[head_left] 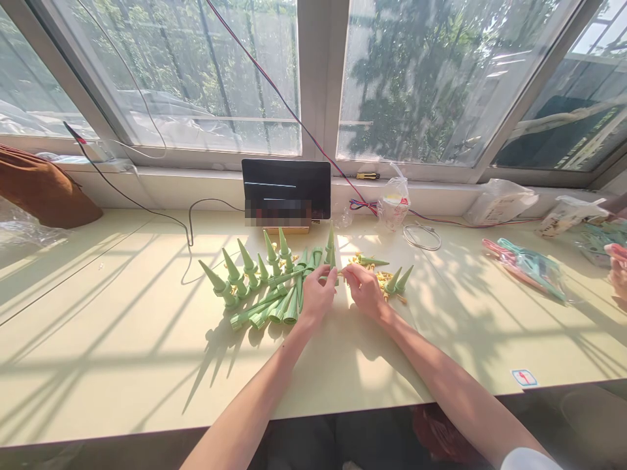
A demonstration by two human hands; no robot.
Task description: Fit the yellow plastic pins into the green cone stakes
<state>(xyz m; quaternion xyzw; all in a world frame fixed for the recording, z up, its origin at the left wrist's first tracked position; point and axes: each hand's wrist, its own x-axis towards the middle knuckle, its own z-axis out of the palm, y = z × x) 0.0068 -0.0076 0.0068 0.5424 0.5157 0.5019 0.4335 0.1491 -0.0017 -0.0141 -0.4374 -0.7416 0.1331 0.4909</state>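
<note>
My left hand (319, 295) and my right hand (363, 288) meet above the table with fingers pinched close together. A small yellowish piece (341, 273) shows between the fingertips, held by my right hand. What my left fingers grip is mostly hidden. Just behind them an upright green spike (331, 245) rises; whether they touch it I cannot tell. Left of my hands, several green cones (247, 258) stand upright, and long hollow green spikes (274, 307) lie in a fan. Beside my right hand are small yellow pieces (383, 279) and a few loose green cones (403, 279).
A dark-screened tablet (287, 186) stands at the back by the window. Right of it are a bagged cup (393, 202), a coiled cable (422, 237) and bagged pink and green items (531, 267). Another person's hand (618, 271) shows at the right edge. Brown cloth (44, 186) lies left.
</note>
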